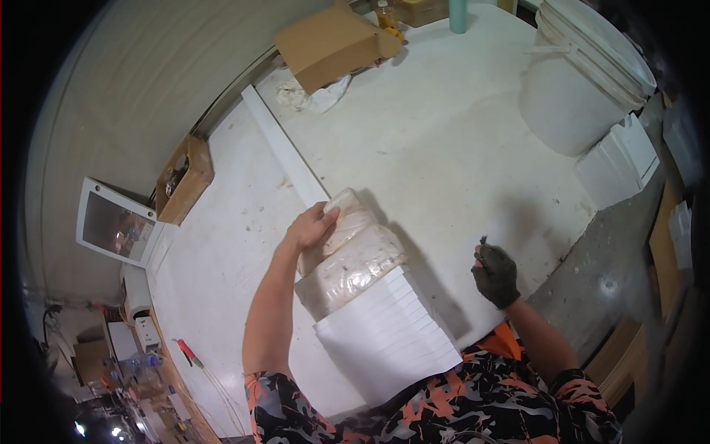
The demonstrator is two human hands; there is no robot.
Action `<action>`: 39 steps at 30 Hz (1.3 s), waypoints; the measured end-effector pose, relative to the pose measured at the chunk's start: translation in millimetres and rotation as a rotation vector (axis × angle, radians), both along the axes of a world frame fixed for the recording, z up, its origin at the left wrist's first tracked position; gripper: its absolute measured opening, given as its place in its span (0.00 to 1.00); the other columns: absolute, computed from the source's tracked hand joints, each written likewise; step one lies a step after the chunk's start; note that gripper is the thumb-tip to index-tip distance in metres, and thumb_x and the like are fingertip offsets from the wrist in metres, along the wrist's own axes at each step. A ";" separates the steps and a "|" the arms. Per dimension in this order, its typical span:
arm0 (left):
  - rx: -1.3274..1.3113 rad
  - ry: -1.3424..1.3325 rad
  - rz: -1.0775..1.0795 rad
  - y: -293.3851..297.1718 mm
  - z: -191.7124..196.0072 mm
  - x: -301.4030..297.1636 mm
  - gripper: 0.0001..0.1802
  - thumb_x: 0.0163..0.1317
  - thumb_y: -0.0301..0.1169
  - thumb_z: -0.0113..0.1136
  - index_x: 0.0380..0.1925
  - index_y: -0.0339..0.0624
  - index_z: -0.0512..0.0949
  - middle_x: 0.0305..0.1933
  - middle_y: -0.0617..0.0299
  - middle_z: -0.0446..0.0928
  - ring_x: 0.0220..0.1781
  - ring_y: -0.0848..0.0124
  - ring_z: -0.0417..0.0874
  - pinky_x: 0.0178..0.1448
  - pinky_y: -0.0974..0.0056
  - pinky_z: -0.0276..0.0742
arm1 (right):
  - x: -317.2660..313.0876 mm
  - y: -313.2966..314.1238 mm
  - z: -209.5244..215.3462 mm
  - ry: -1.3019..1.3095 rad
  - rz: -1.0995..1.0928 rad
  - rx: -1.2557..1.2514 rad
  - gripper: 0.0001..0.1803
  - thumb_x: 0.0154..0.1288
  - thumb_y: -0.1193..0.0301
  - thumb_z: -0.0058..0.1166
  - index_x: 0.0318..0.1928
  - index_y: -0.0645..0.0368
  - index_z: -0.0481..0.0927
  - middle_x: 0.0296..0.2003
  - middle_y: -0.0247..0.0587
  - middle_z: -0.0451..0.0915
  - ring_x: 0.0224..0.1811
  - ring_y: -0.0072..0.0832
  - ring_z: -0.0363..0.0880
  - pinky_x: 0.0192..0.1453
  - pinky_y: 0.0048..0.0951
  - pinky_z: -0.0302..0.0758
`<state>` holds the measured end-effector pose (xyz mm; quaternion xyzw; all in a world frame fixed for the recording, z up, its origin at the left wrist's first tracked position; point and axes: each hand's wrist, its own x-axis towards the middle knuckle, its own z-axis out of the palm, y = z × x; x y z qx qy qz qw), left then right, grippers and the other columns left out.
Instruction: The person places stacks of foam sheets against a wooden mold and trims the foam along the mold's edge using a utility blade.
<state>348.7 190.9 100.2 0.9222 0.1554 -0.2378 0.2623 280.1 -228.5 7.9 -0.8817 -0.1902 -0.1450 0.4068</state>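
Observation:
My bare left hand (pixel 314 226) rests on the far end of a clear plastic-wrapped bundle (pixel 355 274), its thumb and fingers spread over the film. Close to my body, against that bundle, lies a fanned stack of white sheets (pixel 388 337) with stepped edges along its right side. My right hand (pixel 495 275), in a dark glove, is held over the right part of the white table (pixel 444 170), apart from the stack. Its fingers are curled, and a small dark tip pokes out at the top. What they hold, if anything, is too small to make out.
A long white strip (pixel 285 144) runs away from the bundle. Farther back are a cardboard box (pixel 333 48) and a white cloth (pixel 322 95). A lidded white bucket (pixel 569 96) and a smaller white container (pixel 617 166) stand right. Left are a brown tray (pixel 188 181) and a white-framed panel (pixel 118 222).

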 end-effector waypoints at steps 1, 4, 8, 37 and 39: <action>0.065 -0.035 0.024 -7.1 -0.3 -2.9 0.45 0.60 0.66 0.45 0.65 0.40 0.65 0.62 0.45 0.72 0.66 0.54 0.71 0.68 0.59 0.63 | 0.5 0.2 1.2 -0.003 0.003 0.002 0.14 0.52 0.77 0.55 0.42 0.63 0.79 0.33 0.48 0.81 0.35 0.44 0.81 0.41 0.38 0.78; 0.021 -0.022 0.010 -4.1 -6.7 -2.8 0.45 0.60 0.66 0.45 0.65 0.39 0.65 0.62 0.45 0.72 0.66 0.54 0.71 0.68 0.59 0.64 | 0.4 -0.6 2.4 0.001 0.003 0.003 0.14 0.52 0.76 0.55 0.41 0.63 0.79 0.34 0.48 0.81 0.35 0.44 0.81 0.40 0.38 0.78; 0.035 -0.004 0.020 -3.7 -9.3 -2.3 0.46 0.59 0.66 0.45 0.65 0.39 0.64 0.62 0.44 0.72 0.66 0.54 0.71 0.68 0.59 0.63 | -0.8 -1.1 0.3 0.025 -0.007 0.022 0.14 0.52 0.76 0.55 0.41 0.63 0.79 0.34 0.48 0.81 0.34 0.43 0.81 0.39 0.37 0.79; -0.805 -0.821 0.796 -121.8 4.1 -257.3 0.38 0.74 0.56 0.22 0.73 0.39 0.46 0.78 0.59 0.43 0.79 0.65 0.40 0.78 0.61 0.31 | -35.3 102.3 72.7 0.850 0.679 0.734 0.37 0.68 0.60 0.48 0.72 0.60 0.54 0.60 0.36 0.64 0.55 0.23 0.58 0.56 0.20 0.61; -0.780 -0.815 0.794 -122.0 3.5 -257.2 0.39 0.74 0.56 0.22 0.72 0.38 0.46 0.78 0.58 0.43 0.79 0.65 0.40 0.78 0.61 0.31 | -34.8 96.4 70.7 0.947 0.704 0.687 0.38 0.70 0.55 0.47 0.72 0.61 0.52 0.72 0.37 0.55 0.73 0.24 0.51 0.66 0.22 0.55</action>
